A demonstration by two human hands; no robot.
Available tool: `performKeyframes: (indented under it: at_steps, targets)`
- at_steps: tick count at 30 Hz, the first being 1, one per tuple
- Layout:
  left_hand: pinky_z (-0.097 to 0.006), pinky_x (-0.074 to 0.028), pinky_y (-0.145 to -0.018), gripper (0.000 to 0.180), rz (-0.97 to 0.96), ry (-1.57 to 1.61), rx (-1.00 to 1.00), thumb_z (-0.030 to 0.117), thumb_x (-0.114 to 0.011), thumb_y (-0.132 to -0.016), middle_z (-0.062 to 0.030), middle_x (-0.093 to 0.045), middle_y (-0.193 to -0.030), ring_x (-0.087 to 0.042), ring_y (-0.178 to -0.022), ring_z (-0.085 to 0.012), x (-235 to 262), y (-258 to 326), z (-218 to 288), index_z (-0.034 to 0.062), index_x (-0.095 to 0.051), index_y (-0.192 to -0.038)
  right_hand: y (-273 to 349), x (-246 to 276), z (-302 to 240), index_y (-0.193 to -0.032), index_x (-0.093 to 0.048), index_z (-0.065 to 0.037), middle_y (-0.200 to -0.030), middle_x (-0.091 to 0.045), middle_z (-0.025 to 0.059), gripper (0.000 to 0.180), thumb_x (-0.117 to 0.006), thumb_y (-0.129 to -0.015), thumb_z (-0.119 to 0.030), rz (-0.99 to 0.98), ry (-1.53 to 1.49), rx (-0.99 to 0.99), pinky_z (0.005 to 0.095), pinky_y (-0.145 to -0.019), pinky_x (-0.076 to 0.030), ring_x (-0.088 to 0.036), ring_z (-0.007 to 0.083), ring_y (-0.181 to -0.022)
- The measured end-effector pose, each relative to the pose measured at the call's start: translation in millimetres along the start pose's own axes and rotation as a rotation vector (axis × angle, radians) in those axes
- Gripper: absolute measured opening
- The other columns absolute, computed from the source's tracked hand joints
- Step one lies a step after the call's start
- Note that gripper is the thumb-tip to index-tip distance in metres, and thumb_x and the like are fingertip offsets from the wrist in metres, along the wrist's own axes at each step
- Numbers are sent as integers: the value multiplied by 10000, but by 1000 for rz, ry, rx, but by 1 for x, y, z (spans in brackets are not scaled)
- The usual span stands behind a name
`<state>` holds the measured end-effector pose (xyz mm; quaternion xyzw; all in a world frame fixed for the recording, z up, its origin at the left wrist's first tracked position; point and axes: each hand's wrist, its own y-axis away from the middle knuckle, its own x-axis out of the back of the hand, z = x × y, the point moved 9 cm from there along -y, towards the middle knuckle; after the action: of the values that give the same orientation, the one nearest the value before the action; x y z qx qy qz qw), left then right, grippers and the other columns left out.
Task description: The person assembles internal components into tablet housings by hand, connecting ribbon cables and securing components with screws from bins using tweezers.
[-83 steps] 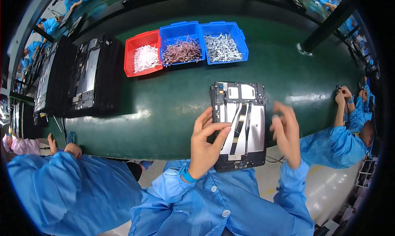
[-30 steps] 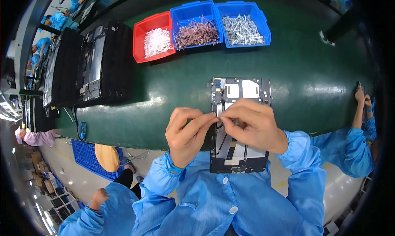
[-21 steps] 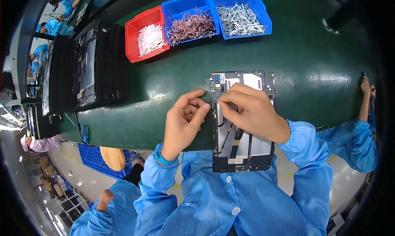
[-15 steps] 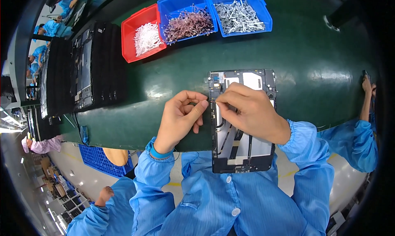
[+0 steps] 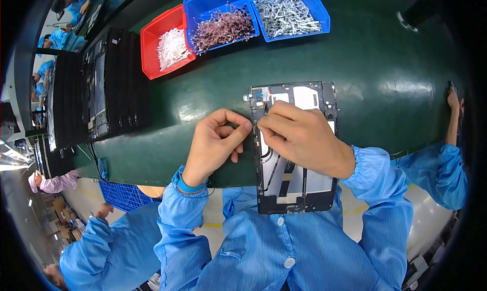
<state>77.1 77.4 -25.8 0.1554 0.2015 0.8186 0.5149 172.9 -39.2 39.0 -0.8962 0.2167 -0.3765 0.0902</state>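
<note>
While the opened tablet lies on the bench, jutting past its near edge, presumably for closeness, the left hand and right hand narrow their fingertips at the tablet's upper left side; whether they pinch anything, I cannot tell; filled bins stand beyond, likely for reach.

The green bench carries an opened tablet under the right hand. Three bins sit beyond the left hand, stacked black panels to its left.
</note>
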Motion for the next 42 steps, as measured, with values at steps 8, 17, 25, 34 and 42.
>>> performKeyframes:
  at_steps: [8, 17, 25, 34, 42]
  targets:
    - [-216, -439, -445, 126, 179, -166, -77, 66, -705, -881, -43, -643, -644, -585, -533, -59, 0, 9, 9, -21, -614, -890, 0, 1, -2, -923, -686, -35, -825, -577, 46, 148, -728, -783, -57, 18, 39, 40, 324, -540, -525, -631, 212, -625]
    - [-258, -476, -481, 120, 413, -447, -211, 22, -698, -798, -87, -645, -622, -621, -535, -102, -9, 16, 31, -14, -584, -787, 8, -1, -9, -960, -674, -11, -857, -563, 52, 201, -725, -767, -30, 37, 133, 139, 319, -508, -531, -642, 196, -618]
    - [-243, -566, -580, 142, 57, -17, 32, 91, -659, -943, -77, -682, -853, -673, -715, -127, 2, 4, 5, -36, -619, -992, 8, -1, -6, -949, -672, -15, -851, -556, 55, 186, -719, -769, -18, 27, 104, 141, 330, -532, -531, -638, 210, -627]
    - [-240, -569, -572, 177, -52, -51, 91, 112, -671, -953, -82, -684, -911, -689, -742, -131, 2, -2, 4, -39, -627, -1033, 8, -1, -5, -918, -666, -28, -825, -548, 53, 152, -719, -775, -29, 38, 91, 140, 335, -527, -520, -630, 209, -618]
    - [-232, -562, -552, 155, -50, -52, 78, 91, -673, -947, -88, -683, -903, -692, -733, -130, 1, -2, 5, -44, -620, -1001, 8, -1, -5, -914, -665, -32, -822, -548, 49, 156, -724, -770, -28, 41, 94, 130, 331, -529, -524, -632, 201, -623]
